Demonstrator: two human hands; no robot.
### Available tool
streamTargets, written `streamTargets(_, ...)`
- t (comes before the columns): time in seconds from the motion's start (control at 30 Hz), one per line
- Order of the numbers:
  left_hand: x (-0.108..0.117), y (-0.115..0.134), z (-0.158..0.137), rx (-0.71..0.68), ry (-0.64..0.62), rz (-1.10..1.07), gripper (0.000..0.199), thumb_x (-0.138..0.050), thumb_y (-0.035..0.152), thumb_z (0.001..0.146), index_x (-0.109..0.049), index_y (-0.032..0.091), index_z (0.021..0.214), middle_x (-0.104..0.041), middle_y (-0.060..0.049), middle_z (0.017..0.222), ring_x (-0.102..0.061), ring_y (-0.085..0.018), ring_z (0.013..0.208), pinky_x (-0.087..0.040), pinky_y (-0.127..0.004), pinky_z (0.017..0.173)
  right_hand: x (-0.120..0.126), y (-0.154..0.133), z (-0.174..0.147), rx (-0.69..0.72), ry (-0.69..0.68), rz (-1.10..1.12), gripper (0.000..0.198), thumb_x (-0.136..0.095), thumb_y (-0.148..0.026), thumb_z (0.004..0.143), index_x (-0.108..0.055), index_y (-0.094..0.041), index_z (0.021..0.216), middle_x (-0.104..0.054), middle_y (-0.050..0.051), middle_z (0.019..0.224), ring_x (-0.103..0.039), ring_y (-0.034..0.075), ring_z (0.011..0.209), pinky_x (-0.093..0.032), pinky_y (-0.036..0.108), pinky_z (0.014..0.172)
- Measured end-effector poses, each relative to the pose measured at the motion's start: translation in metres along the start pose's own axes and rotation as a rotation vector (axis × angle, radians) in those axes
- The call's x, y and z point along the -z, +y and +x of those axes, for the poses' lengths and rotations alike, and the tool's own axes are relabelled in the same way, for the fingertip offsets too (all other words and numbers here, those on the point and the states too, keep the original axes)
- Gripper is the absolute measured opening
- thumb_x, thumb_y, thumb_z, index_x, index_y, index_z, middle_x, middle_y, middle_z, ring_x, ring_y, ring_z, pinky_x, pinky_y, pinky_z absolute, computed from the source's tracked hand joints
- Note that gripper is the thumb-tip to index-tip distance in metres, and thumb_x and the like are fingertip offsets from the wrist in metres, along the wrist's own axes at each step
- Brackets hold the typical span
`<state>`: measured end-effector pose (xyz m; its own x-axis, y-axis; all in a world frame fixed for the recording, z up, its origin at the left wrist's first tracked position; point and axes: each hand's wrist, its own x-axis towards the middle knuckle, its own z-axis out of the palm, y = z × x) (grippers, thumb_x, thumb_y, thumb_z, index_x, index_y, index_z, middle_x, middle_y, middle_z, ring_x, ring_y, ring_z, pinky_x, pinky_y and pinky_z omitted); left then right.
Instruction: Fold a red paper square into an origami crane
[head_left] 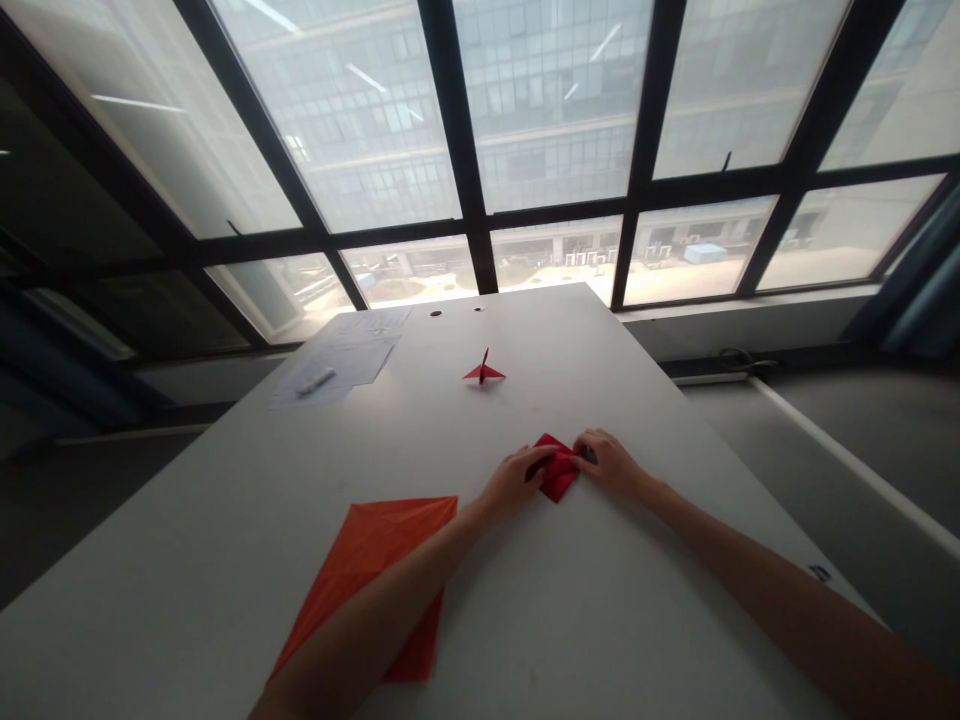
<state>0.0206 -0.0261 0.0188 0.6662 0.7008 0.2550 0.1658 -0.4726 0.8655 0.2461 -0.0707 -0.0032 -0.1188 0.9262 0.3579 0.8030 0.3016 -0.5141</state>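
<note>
A small folded piece of red origami paper lies on the white table between my hands, one corner toward me. My left hand rests on its left side, fingers curled over the paper and pressing it. At the right corner, my right hand pinches the paper's edge between thumb and fingers. Farther up the table stands a finished red paper crane with its wings spread. An orange sheet of paper with fold creases lies at the left, partly hidden under my left forearm.
Printed sheets lie at the far left of the white table, with a whitish marker-like object on them. Two round holes sit near the far edge. Large dark-framed windows rise beyond the table.
</note>
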Motion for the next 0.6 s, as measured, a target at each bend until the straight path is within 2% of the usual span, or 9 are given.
streamTargets(0.07, 0.000, -0.002, 0.000, -0.070, -0.052, 0.081, 0.037, -0.054, 0.014, 0.085, -0.072, 0.027, 0.116, -0.068, -0.005, 0.122, -0.059, -0.025, 0.119, -0.034, -0.040, 0.113, 0.001, -0.001, 0.000, 0.015, 0.023, 0.001, 0.005, -0.063, -0.022, 0.085, -0.067, -0.020, 0.086, -0.065, 0.004, 0.083, -0.058, 0.021, 0.083, -0.046, 0.033, 0.077)
streamTargets(0.23, 0.002, -0.004, 0.000, -0.154, -0.155, 0.299, 0.041, -0.051, 0.013, 0.088, -0.067, 0.031, 0.122, -0.063, -0.002, 0.132, -0.056, -0.021, 0.124, -0.017, -0.045, 0.121, 0.010, -0.008, -0.008, 0.228, 0.022, -0.092, 0.024, -0.055, -0.017, 0.091, -0.073, -0.028, 0.102, -0.069, 0.006, 0.108, -0.059, 0.022, 0.103, -0.046, 0.037, 0.092)
streamTargets(0.3, 0.005, -0.004, -0.001, -0.165, -0.178, 0.372, 0.042, -0.050, 0.013, 0.089, -0.066, 0.031, 0.124, -0.061, -0.001, 0.135, -0.054, -0.021, 0.127, -0.018, -0.045, 0.121, 0.013, -0.009, -0.012, 0.296, -0.022, -0.146, 0.029, -0.056, -0.018, 0.091, -0.071, -0.031, 0.112, -0.067, 0.006, 0.122, -0.057, 0.024, 0.114, -0.044, 0.042, 0.098)
streamTargets(0.4, 0.008, -0.004, -0.001, -0.171, -0.189, 0.430, 0.042, -0.050, 0.013, 0.090, -0.065, 0.030, 0.125, -0.060, -0.002, 0.137, -0.054, -0.021, 0.128, -0.020, -0.044, 0.120, 0.015, -0.007, -0.016, 0.318, -0.055, -0.187, 0.033, -0.060, -0.027, 0.092, -0.066, -0.033, 0.124, -0.058, 0.005, 0.138, -0.052, 0.027, 0.126, -0.041, 0.047, 0.104)
streamTargets(0.6, 0.010, -0.009, -0.002, -0.191, -0.177, 0.405, 0.042, -0.052, 0.015, 0.090, -0.065, 0.031, 0.126, -0.062, -0.003, 0.134, -0.053, -0.021, 0.129, -0.023, -0.042, 0.119, 0.022, 0.007, -0.012, 0.332, -0.073, -0.196, 0.030, -0.060, -0.031, 0.093, -0.067, -0.034, 0.122, -0.054, 0.003, 0.143, -0.048, 0.028, 0.134, -0.038, 0.052, 0.109)
